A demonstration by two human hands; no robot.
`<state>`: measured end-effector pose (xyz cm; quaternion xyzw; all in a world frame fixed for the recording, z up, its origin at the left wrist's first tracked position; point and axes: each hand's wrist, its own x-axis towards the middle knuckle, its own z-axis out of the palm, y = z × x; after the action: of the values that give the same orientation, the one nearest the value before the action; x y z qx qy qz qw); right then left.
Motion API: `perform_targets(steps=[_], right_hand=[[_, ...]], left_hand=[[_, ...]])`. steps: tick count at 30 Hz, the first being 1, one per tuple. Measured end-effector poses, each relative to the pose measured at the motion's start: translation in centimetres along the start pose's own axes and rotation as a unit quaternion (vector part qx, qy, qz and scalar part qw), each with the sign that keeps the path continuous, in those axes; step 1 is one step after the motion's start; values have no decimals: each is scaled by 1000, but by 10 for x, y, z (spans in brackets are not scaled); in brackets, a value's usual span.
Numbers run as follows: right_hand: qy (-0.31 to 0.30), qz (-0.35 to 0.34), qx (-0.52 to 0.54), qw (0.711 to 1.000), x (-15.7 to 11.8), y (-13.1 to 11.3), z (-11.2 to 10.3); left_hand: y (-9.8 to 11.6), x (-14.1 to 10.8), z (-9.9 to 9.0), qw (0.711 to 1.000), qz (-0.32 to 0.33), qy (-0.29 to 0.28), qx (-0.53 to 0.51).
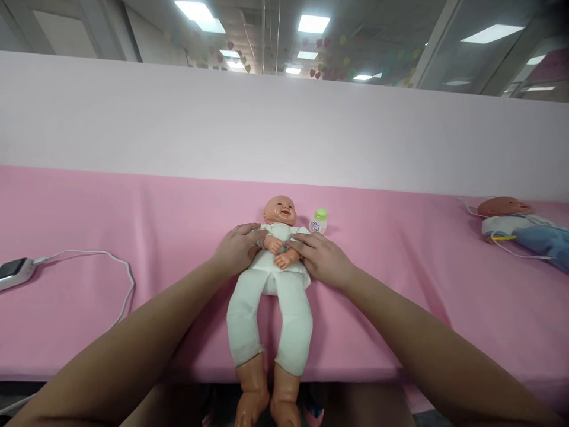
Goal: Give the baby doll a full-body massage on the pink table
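1. At the middle of the pink-covered worktop [178, 219], between the person's two hands, a doll [270, 283] in white clothes lies face up, its head toward the white panel [284, 124] and its feet beyond the near edge.
2. The doll's forearms are folded over its belly, its small hands close together.
3. The left hand [240, 249] touches the doll on the side nearest it, at the arm, fingers turned inward. Whether it is clamped on that arm or merely rests there, I cannot tell.
4. The right hand [326, 256] touches the opposite side, with fingers slightly bent and reaching over the doll's other forearm. Its thumb does not show clearly, so I cannot tell whether it grips.
5. Just beyond the right hand, beside the doll's shoulder, stands a small bottle [318, 222] with a green cap.
6. Well apart on the left, a white device [16, 273] has a white cable [128, 270] plugged in.
7. At the far right, another doll [533, 231] lies in blue and white clothing.
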<state>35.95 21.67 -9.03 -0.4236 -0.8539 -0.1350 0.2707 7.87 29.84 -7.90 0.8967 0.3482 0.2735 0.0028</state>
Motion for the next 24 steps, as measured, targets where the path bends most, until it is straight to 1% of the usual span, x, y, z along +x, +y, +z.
perform_targets(steps=[2,3,5,6,7,8,10,12,14,15,16,18,19,20,22,23,24], right_hand=[[35,22,45,998,0,2,0],[52,47,75,995,0,4,-1],[78,128,133,980,-2,9,-4],[91,179,155,967,-4,13,-6],[103,232,171,952,-5,17,-8],[116,281,182,935,-7,22,-9],[142,359,200,900,-10,32,-11],[165,417,238,861,-13,43,-11],[181,466,300,813,-15,52,-9],[186,488,337,783,-16,57,-7],[186,510,374,752,-18,61,-6],[176,543,441,692,-20,69,-2],[167,553,467,670,-22,73,-1],[158,559,484,654,-23,76,0],[152,565,500,639,-24,80,0],[159,561,499,641,-25,80,-1],[170,553,491,651,-24,79,-3]], left_hand=[[-3,0,2,997,-48,20,-58],[-6,0,1,993,-77,32,-88],[-12,1,0,975,-146,54,-161],[-16,1,-1,958,-185,66,-207],[-20,1,-2,936,-225,78,-258],[-24,2,-2,908,-264,92,-311],[-33,3,-1,840,-337,118,-410],[-40,4,1,767,-403,137,-481],[-47,5,3,704,-454,147,-526],[-50,5,4,681,-471,147,-541],[-52,5,4,665,-483,144,-551],[-56,5,3,648,-496,130,-563],[-58,6,3,646,-499,121,-565],[-59,6,3,647,-501,113,-564],[-61,5,2,652,-505,106,-556],[-61,5,2,654,-506,109,-552],[-61,5,1,659,-506,115,-544]])
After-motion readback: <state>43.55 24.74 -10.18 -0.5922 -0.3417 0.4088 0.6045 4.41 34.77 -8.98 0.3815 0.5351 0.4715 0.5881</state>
